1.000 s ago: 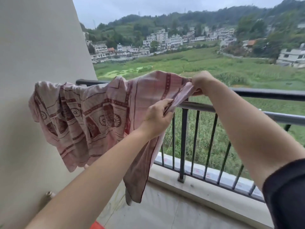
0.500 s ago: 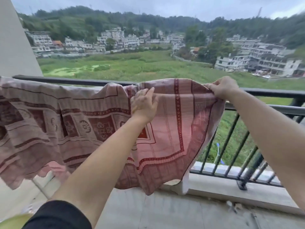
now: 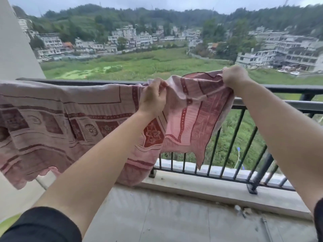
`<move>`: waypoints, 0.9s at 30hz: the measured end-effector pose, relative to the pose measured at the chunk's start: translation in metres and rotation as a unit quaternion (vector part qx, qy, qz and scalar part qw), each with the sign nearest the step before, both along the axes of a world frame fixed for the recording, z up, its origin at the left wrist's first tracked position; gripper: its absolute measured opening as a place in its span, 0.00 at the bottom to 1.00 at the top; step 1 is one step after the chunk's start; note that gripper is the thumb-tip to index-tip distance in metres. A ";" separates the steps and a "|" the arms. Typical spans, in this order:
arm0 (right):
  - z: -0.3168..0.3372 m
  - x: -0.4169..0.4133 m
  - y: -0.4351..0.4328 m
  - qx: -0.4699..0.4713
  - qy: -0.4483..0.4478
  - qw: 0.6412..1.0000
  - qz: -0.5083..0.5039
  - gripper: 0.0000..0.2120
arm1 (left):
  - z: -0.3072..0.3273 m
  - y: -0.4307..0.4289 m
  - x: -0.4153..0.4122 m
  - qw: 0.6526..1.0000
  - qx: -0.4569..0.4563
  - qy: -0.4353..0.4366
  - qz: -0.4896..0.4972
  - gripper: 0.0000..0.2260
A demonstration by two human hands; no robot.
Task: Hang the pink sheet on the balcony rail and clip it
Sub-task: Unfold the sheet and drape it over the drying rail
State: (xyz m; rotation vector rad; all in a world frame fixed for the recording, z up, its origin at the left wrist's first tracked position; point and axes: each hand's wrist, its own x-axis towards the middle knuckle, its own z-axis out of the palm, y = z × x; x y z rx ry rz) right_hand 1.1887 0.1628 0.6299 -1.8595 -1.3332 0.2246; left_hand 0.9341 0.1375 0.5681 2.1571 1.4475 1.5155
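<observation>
1. Left hand (image 3: 152, 100) closed on the sheet (image 3: 73, 117), fingers curled over a bunched fold at its top edge, right at the rail (image 3: 288, 88).
2. Right hand (image 3: 235, 76) also closed, pinching the sheet's far right corner and holding it up just above the rail.
3. Between the 2 hands the top edge sags in a shallow dip; the cloth there is rumpled and turned over on itself.
4. Sheet is pink with dark red bands, squares and flower motifs. Most of it lies draped over the rail to the left of the left hand, hanging down on the balcony side.
5. Right end hangs free below the right hand, coming to a point in front of the bars (image 3: 230, 142).
6. Lower left hem is scalloped and hangs clear of the floor (image 3: 166, 215).
7. No clip seen on the sheet; it sits on the rail unclipped.
8. Both forearms bare, black sleeves (image 3: 40, 226) at the bottom corners of the view.
9. Rail is dark metal with a 2nd bar under the top one, vertical bars down to a concrete curb (image 3: 201, 187).
10. White wall (image 3: 15, 49) at far left, touching the rail end.
11. Beyond: green field (image 3: 139, 65), pale buildings (image 3: 279, 51), wooded hills, grey sky.
</observation>
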 end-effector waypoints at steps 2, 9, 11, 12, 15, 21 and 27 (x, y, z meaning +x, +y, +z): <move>0.008 0.031 -0.006 0.005 -0.071 0.997 -0.004 0.17 | 0.001 -0.004 0.034 0.999 -0.022 0.006 -0.041 0.05; 0.003 0.103 -0.026 -0.241 -0.242 0.938 0.062 0.13 | 0.009 -0.008 0.099 0.990 -0.131 0.003 -0.052 0.13; 0.000 0.105 -0.021 -0.262 -0.218 0.934 0.110 0.13 | 0.013 0.002 0.096 0.989 -0.053 0.061 0.123 0.17; -0.002 0.105 -0.018 -0.267 -0.186 0.935 0.142 0.15 | 0.016 0.008 0.093 0.977 -0.040 0.088 0.191 0.18; -0.001 0.097 -0.008 -0.307 0.019 0.919 0.245 0.24 | 0.021 0.029 0.075 0.954 -0.140 0.113 0.240 0.19; -0.003 0.066 0.019 -0.366 -0.044 0.855 0.366 0.24 | 0.026 0.037 0.045 0.957 -0.206 0.093 0.182 0.07; -0.008 0.029 0.047 -0.123 0.090 0.956 0.251 0.12 | 0.064 0.059 0.049 0.962 -0.053 -0.053 0.263 0.08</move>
